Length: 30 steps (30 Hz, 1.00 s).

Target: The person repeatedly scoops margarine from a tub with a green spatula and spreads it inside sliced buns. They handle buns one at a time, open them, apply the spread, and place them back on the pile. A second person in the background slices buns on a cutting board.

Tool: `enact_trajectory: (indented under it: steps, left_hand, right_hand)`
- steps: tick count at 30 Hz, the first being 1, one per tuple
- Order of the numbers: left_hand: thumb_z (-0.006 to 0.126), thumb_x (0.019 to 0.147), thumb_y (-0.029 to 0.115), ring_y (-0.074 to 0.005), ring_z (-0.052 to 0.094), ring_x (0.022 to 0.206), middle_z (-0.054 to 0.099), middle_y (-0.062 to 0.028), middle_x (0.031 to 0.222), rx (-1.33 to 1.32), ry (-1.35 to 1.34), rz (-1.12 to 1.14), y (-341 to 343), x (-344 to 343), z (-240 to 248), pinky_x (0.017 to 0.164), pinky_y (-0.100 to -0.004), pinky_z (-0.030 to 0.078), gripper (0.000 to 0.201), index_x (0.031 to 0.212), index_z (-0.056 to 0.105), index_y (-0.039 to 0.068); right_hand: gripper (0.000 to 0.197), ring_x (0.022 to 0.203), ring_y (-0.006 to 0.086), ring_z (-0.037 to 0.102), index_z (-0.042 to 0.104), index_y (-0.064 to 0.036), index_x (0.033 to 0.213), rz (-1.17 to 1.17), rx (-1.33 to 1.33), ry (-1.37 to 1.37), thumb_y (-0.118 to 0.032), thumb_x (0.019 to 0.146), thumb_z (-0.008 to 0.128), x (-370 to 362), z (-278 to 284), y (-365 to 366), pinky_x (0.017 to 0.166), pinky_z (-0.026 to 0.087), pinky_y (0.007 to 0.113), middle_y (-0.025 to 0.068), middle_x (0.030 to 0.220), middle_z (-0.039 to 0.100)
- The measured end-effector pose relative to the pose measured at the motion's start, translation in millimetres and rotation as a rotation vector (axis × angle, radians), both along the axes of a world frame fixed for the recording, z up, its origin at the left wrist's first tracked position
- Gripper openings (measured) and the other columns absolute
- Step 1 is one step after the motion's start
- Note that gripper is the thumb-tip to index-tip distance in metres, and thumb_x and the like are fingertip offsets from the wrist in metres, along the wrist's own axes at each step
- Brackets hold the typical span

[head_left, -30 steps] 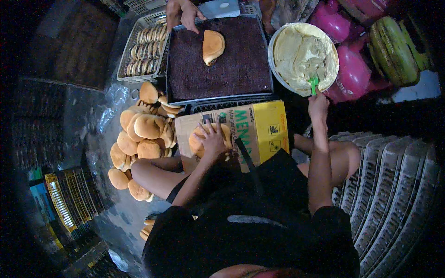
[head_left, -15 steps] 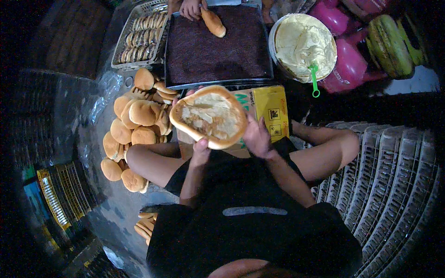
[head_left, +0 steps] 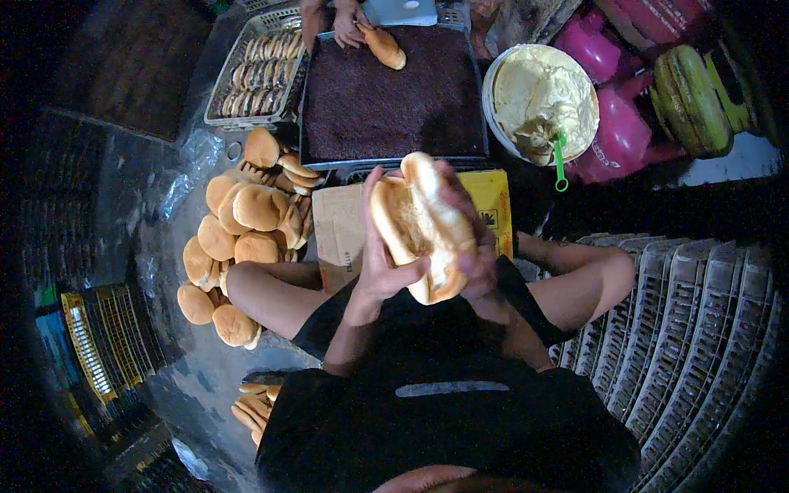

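Note:
Above my lap, both hands grip one bun [head_left: 448, 238], browned outside and coated inside with pale cream. It is partly folded, its cream-covered hollow still showing between the two sides. My left hand [head_left: 385, 267] wraps the left side, thumb across the near end. Around the right side closes my right hand [head_left: 481, 259], its fingers smeared by motion. Beneath them lies a cardboard box [head_left: 335, 222] with a yellow part. Ahead stands a tray [head_left: 394, 161] of dark brown crumbs. To its right, a white tub [head_left: 491, 115] of pale cream holds a green-handled spreader [head_left: 560, 164].
A co-worker's hand [head_left: 349, 23] holds an elongated bun [head_left: 383, 48] over the tray's far side. Piled buns [head_left: 259, 205] lie on the floor at left. A crate [head_left: 212, 111] contains rows of filled buns. Pink bags [head_left: 616, 123] sit far right; stacked grey racks [head_left: 674, 329] stand nearer.
My hands have turned the wide-open bun upright and brought its sides toward each other, shifting it slightly right. The co-worker's bun stays over the crumbs.

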State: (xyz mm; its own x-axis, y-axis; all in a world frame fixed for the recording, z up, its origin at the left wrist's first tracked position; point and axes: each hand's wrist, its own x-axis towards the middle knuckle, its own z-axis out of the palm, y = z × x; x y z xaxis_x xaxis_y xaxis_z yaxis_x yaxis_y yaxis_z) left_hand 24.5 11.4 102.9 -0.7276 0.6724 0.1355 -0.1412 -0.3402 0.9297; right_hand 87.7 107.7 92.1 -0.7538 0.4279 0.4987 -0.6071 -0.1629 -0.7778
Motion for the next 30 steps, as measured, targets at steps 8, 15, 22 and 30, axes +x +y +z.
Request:
enact_trajectory:
  steps: [8, 15, 22, 30]
  left_hand:
    - [0.035, 0.086, 0.037, -0.0314, 0.033, 0.122, 0.025, -0.0136, 0.137, 0.276, -0.308, 0.127, 12.1, 12.5, 17.2, 0.104, -0.0412, 0.024, 0.065, 0.138, 0.009, 0.006]
    - [0.048, 0.082, 0.033, -0.0276, 0.042, 0.112, 0.032, -0.0176, 0.130, 0.180, -0.187, 0.174, 17.9, 10.5, 21.1, 0.098, -0.0365, 0.033, 0.066, 0.134, 0.021, 0.004]
    - [0.057, 0.078, 0.012, -0.0186, 0.045, 0.105, 0.044, -0.0108, 0.119, 0.080, -0.154, 0.293, 19.4, 8.1, 13.1, 0.092, -0.0303, 0.037, 0.054, 0.127, 0.034, 0.004]
    - [0.031, 0.089, 0.053, -0.0230, 0.050, 0.101, 0.049, -0.0140, 0.114, 0.116, -0.513, 0.304, 10.8, -9.3, -21.4, 0.088, -0.0348, 0.043, 0.062, 0.130, 0.030, 0.006]
  right_hand:
    - [0.052, 0.125, 0.0389, 0.028, 0.045, -0.0009, 0.122, -0.052, 0.471, -0.041, -0.031, 0.079, 0.048, 0.9, 5.3, -0.8, 0.104, 0.017, 0.047, 0.0236, 0.131, 0.035]
    - [0.044, 0.125, 0.0404, 0.029, 0.039, 0.0005, 0.124, -0.212, 0.303, -0.063, -0.019, 0.085, 0.041, 13.2, 9.1, -13.2, 0.104, 0.019, 0.047, 0.0243, 0.133, 0.032]
    - [0.069, 0.125, 0.0350, 0.030, 0.027, 0.0058, 0.130, -0.124, 0.371, -0.281, -0.032, 0.080, 0.055, 25.7, 24.6, -9.9, 0.103, 0.024, 0.041, 0.0257, 0.134, 0.029]
    - [0.066, 0.117, 0.0305, 0.042, 0.028, 0.0053, 0.130, -0.082, 0.425, -0.588, -0.021, 0.079, 0.063, 28.9, 19.8, -4.1, 0.096, 0.034, 0.035, 0.0230, 0.126, 0.041]
